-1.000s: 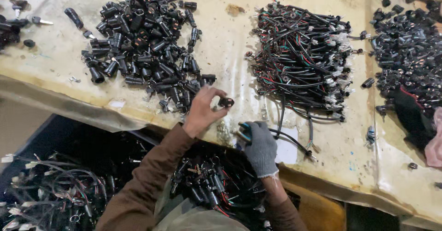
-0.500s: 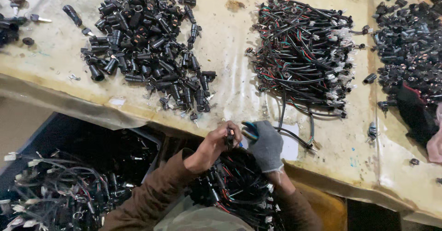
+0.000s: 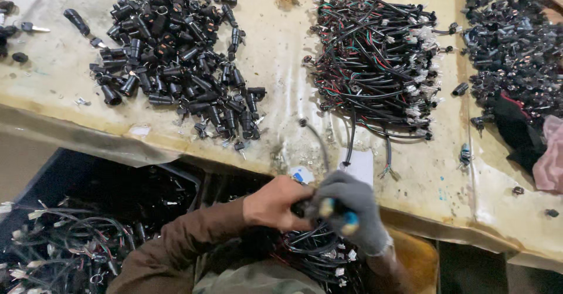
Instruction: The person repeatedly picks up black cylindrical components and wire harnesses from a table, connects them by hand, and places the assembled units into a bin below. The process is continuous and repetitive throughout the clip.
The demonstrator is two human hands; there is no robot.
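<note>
My bare left hand (image 3: pixel 274 202) and my grey-gloved right hand (image 3: pixel 352 207) meet just below the table's front edge, over my lap. Between them sits a small black part (image 3: pixel 301 208), pinched by my left fingers. My right hand is closed around a small tool (image 3: pixel 349 220) with blue and yellow ends. A large pile of black cylindrical parts (image 3: pixel 176 53) lies on the beige table (image 3: pixel 281 89) to the upper left. A heap of black, red and green wire harnesses (image 3: pixel 375 59) lies at the upper middle. One loose black wire (image 3: pixel 319 141) trails from that heap towards my hands.
Another heap of black parts (image 3: pixel 516 48) lies at the far right beside a pink cloth (image 3: pixel 551 153). A dark bin of wired pieces (image 3: pixel 58 253) stands at the lower left. More wired pieces (image 3: pixel 319 256) lie in my lap. A white card (image 3: pixel 359 166) rests near the table edge.
My left hand left the black parts pile with a small part and came down to my right hand. Both hands have since dropped below the table edge.
</note>
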